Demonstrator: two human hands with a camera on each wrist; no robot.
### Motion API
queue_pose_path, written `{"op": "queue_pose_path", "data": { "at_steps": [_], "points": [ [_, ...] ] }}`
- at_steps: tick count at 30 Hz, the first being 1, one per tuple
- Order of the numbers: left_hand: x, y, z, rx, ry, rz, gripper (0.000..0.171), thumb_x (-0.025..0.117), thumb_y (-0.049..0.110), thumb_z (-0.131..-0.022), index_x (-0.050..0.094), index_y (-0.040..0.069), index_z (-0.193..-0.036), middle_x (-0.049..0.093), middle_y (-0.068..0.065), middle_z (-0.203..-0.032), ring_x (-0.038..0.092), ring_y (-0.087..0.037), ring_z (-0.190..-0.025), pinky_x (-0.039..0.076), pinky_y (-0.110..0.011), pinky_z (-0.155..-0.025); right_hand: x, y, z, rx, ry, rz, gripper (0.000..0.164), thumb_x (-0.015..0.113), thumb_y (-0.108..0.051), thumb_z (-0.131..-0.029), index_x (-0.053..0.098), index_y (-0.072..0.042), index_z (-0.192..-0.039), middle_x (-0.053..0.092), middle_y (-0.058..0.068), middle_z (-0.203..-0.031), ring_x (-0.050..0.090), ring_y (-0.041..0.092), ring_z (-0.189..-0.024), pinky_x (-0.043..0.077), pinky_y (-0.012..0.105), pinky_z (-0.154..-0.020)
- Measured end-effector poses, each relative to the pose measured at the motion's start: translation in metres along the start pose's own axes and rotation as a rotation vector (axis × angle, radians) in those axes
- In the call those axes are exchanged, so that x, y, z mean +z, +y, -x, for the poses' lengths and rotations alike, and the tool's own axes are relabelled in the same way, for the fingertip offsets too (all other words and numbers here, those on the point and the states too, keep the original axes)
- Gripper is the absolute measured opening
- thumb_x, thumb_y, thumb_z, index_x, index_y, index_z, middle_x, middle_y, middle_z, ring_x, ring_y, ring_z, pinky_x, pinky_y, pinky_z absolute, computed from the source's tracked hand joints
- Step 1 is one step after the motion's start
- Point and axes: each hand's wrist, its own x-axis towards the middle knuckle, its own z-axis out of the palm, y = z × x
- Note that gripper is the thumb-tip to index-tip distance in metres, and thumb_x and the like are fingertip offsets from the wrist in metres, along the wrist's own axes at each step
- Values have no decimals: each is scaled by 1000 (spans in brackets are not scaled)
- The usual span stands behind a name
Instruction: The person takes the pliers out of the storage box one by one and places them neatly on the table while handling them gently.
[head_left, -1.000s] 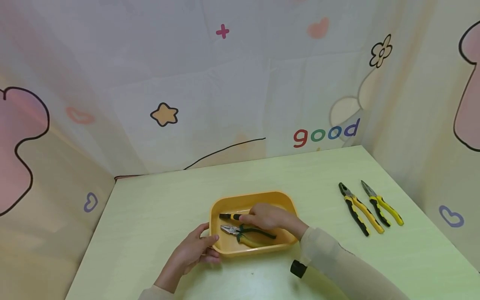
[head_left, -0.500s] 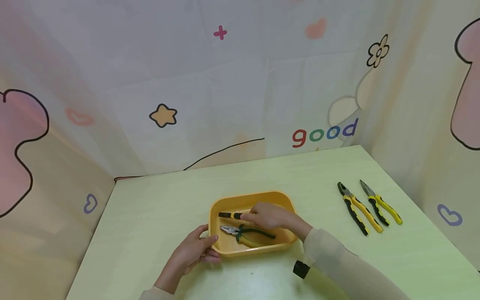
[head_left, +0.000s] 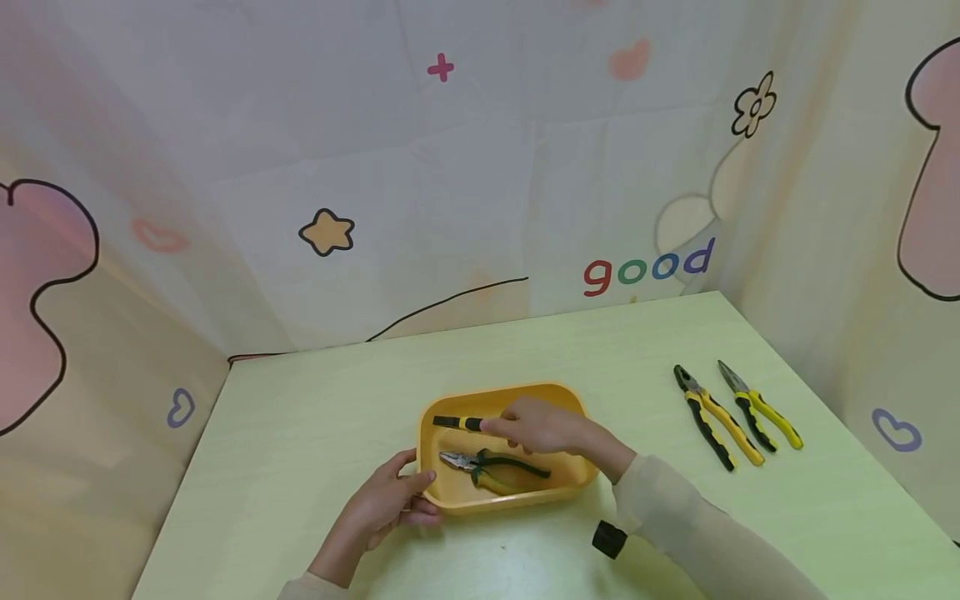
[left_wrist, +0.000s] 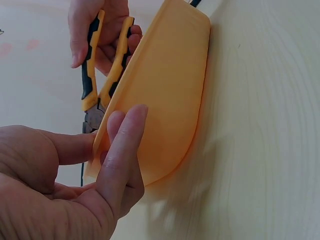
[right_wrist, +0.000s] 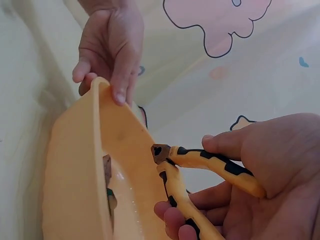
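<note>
My right hand (head_left: pixel 543 427) grips pliers (head_left: pixel 459 423) with yellow-and-black handles, just above the yellow tray (head_left: pixel 517 502). In the right wrist view, the handles of these pliers (right_wrist: pixel 215 165) are spread, thumb on one and fingers round the other. My left hand (head_left: pixel 382 498) pinches the tray's left end; in the left wrist view the thumb is inside the rim and the fingers lie along the outer wall (left_wrist: pixel 170 85). Combination pliers (head_left: pixel 480 463) with green-and-yellow handles lie in the tray, jaws to the left.
On the table's right side lie combination pliers (head_left: pixel 697 404) with yellow-and-black handles and, beside them, needle-nose pliers (head_left: pixel 750 402). Patterned cloth (head_left: pixel 420 192) stands behind the table and along both sides. A black block (head_left: pixel 609 540) hangs under the right sleeve.
My right hand has lifted the yellow-and-black pliers slightly up from the tray floor, a little toward the back. The left hand and the tray stay in place.
</note>
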Motion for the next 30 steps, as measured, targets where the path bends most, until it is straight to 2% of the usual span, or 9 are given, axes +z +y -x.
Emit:
{"op": "queue_pose_path", "data": {
  "at_steps": [5, 10, 12, 18, 25, 30],
  "points": [
    [0, 0, 0, 4, -1, 3, 64, 54, 10, -107, 19, -6, -158, 64, -22, -96, 68, -16, -69, 66, -37, -72, -8, -9, 6, 20, -1, 0, 48, 53, -45, -107, 74, -2, -107, 70, 9, -93, 66, 30, -78, 53, 31, -64],
    [-1, -1, -1, 7, -6, 6, 64, 55, 10, -107, 20, -6, -158, 64, -21, -96, 68, -16, -69, 66, -37, -72, -17, -15, 10, 9, -6, 5, 43, 53, -44, -107, 74, -8, -95, 67, 3, -86, 61, 20, -69, 50, 29, -62],
    [-1, -1, -1, 8, -8, 9, 63, 55, 10, -107, 21, -7, -158, 64, -22, -96, 68, -16, -69, 66, -37, -72, -21, -17, 11, 5, -7, 9, 43, 53, -44, -107, 75, -10, -95, 67, 2, -85, 60, 19, -68, 50, 29, -63],
    [-2, -2, -1, 13, -13, 8, 63, 55, 10, -107, 22, -6, -158, 64, -22, -97, 68, -17, -71, 66, -37, -72, -29, -23, 16, 1, -1, 35, 45, 53, -47, -107, 77, -8, -104, 69, 3, -90, 61, 21, -71, 50, 30, -62],
    [-3, -1, -1, 15, -21, 6, 63, 55, 10, -107, 22, -6, -158, 64, -22, -97, 68, -17, -71, 66, -37, -73, -39, -32, 22, -45, 14, 23, 44, 53, -45, -108, 75, -9, -96, 69, 3, -90, 57, 18, -65, 44, 29, -59],
    [-2, -1, -1, 7, -13, 0, 63, 55, 11, -107, 22, -6, -158, 64, -22, -97, 69, -17, -70, 66, -36, -72, -44, -37, 24, -66, 19, 26, 45, 51, -46, -108, 74, -8, -96, 68, 3, -89, 56, 18, -66, 42, 28, -57]
  ]
}}
